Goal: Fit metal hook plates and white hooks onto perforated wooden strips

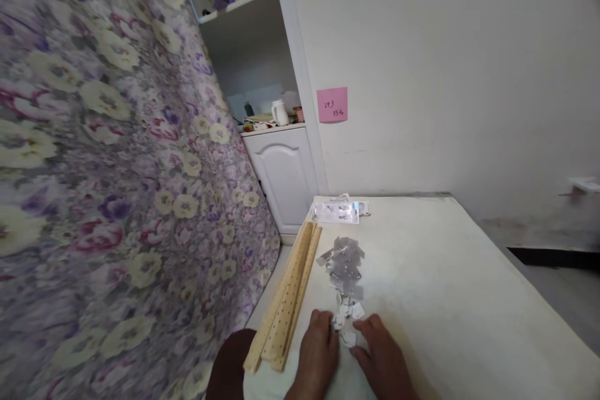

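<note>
Nearward of the grey pile (345, 262): loose white pieces (357, 310) lay in a cluster on the tabletop (445, 275), close up against the pile's near end, and I had both hands down at them.
Left hand (321, 347): nearer than the grey pile, it sat at the left side of the white pieces with its fingers curled; from my remote seat I could not tell whether they gripped anything.
Right hand (382, 350): also nearer than the grey pile, it reached in from the right, thumb and forefinger parted beside the nearmost of the white pieces; I saw nothing clamped between them.
Grey pile itself: flat overlapping bits, some dotted, with neither hand on them.
Wooden strips (285, 312): they lay left of the grey pile, dotted along their length.
Clear package (332, 211): it rested beyond the grey pile, towards the wall (445, 75).
Step at the white pieces: I judged it to be close two-handed finger work on that cluster.
Next move on the white pieces: I reckoned it called for a light pinch on one piece, since they looked thin and overlapping, and a heavy touch could drag its neighbours.
</note>
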The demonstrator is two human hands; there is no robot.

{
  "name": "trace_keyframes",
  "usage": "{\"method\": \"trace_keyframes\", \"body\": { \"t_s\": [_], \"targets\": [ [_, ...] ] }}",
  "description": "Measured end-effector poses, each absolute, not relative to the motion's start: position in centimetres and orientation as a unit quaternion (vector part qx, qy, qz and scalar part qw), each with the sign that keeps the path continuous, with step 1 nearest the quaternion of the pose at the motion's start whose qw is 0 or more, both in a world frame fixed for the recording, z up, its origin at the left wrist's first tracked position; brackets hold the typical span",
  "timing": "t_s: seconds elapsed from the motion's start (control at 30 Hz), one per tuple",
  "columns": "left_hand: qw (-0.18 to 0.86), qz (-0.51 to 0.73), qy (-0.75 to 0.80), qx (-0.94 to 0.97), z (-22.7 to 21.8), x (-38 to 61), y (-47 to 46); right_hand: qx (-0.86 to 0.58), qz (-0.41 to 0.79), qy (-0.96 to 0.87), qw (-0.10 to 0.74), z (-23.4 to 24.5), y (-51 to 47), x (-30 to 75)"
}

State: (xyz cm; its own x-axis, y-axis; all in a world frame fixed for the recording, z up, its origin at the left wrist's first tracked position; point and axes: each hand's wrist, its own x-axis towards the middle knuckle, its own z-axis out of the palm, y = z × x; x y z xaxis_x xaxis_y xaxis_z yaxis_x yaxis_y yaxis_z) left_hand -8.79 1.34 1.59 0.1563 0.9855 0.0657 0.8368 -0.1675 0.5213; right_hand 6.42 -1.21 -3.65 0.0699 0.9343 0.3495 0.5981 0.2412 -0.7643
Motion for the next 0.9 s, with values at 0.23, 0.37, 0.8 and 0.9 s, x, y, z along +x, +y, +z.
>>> {"method": "trace_keyframes", "body": {
  "t_s": [0.23, 0.37, 0.8, 0.9],
  "targets": [
    [0.170, 0.188, 0.622, 0.740, 1.1, -8.8, 1.6, -0.583, 0.189, -0.678, 0.406, -2.9, -1.1, 6.6],
    [0.177, 0.205, 0.610, 0.744, 1.4, -8.7, 1.7, -0.587, 0.169, -0.674, 0.416, -3.5, -1.0, 6.6],
    [0.208, 0.286, 0.580, 0.734, 1.3, -8.2, 1.3, -0.605, 0.147, -0.649, 0.438, -4.1, -0.2, 7.5],
    [0.218, 0.287, 0.572, 0.737, 1.2, -8.4, 0.9, -0.601, 0.169, -0.642, 0.445, -3.8, -0.3, 7.6]
  ]
}}
